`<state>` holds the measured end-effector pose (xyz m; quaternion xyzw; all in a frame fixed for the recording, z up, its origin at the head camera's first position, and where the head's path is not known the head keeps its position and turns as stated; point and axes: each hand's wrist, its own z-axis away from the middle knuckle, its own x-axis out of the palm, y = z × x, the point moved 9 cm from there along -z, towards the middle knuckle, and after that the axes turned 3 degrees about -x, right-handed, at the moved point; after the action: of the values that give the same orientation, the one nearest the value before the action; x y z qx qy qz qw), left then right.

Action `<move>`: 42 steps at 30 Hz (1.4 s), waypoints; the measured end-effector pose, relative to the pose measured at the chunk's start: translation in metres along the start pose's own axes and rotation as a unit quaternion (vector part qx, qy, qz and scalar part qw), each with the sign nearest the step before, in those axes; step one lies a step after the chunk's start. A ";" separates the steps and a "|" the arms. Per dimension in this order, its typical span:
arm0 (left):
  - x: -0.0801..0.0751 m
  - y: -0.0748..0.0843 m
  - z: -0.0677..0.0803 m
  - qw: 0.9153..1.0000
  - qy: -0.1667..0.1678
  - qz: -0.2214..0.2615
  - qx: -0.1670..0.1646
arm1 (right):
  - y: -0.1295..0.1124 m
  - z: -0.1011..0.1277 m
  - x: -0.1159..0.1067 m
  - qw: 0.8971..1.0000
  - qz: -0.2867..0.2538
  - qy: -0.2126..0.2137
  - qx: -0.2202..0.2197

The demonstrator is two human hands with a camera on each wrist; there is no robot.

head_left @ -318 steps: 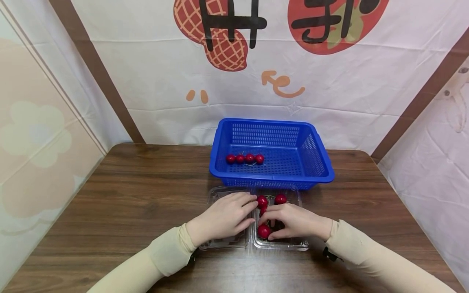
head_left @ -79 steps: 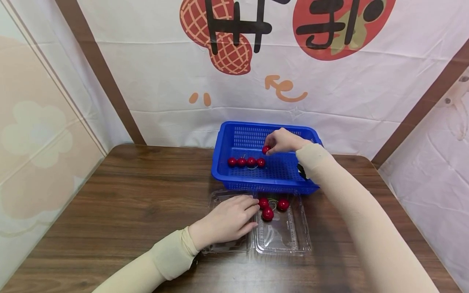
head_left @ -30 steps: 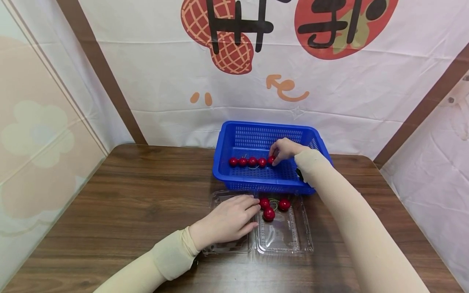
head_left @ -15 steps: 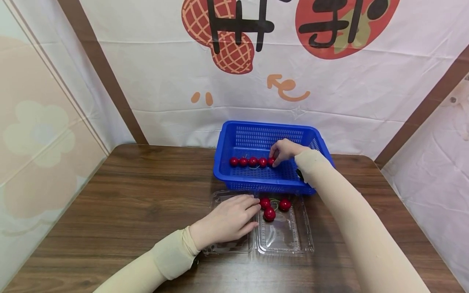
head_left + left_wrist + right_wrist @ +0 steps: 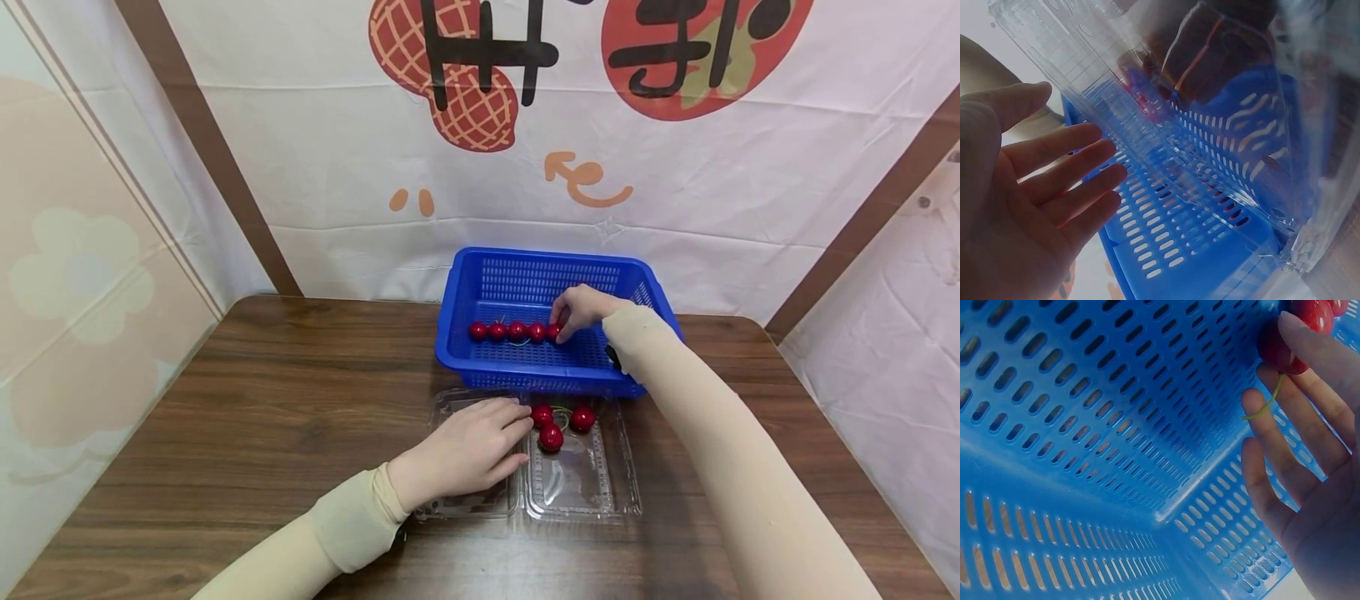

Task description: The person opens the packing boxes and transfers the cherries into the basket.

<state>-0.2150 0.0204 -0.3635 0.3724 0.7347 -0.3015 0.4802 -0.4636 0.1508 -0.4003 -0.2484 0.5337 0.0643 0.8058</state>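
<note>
In the head view my right hand (image 5: 583, 305) reaches into the blue plastic basket (image 5: 540, 373). Thumb and fingers pinch a red cherry (image 5: 1277, 349) with a green stem, at the right end of a straight row of cherries (image 5: 517, 331). My left hand (image 5: 467, 450) lies over the left half of a clear plastic clamshell box (image 5: 573, 492), fingers extended, tips near the box's middle fold. Three cherries (image 5: 551, 437) sit in the right half, at its back. The left wrist view shows that hand (image 5: 1041, 169) with its fingers apart beside the clear plastic.
Both containers stand on a dark wood-grain table (image 5: 315, 400), the basket directly behind the clamshell. A printed white cloth (image 5: 337, 167) hangs behind the table, with more cloth at both sides.
My right hand has gone from the clamshell to the basket, carrying a cherry to the row's right end. The row has grown by one cherry. My left hand stays on the clamshell.
</note>
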 end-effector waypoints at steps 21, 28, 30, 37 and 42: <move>0.001 0.000 0.001 1.000 0.001 -0.001 -0.001 | -0.007 0.004 -0.001 1.000 -0.016 -0.003 -0.013; 0.000 0.001 0.001 1.000 0.006 0.002 0.001 | -0.005 0.000 0.001 1.000 -0.010 -0.010 -0.012; 0.000 0.000 0.001 1.000 0.008 0.003 0.002 | -0.004 -0.002 0.002 1.000 -0.010 -0.013 -0.007; -0.001 0.000 0.001 1.000 0.010 0.003 0.004 | -0.004 -0.003 0.003 1.000 -0.014 -0.019 -0.005; -0.001 0.001 0.001 1.000 0.010 0.003 0.006 | -0.005 -0.003 0.002 1.000 -0.011 -0.015 -0.012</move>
<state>-0.2138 0.0199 -0.3625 0.3804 0.7365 -0.3007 0.4716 -0.4631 0.1447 -0.4016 -0.2624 0.5184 0.0656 0.8112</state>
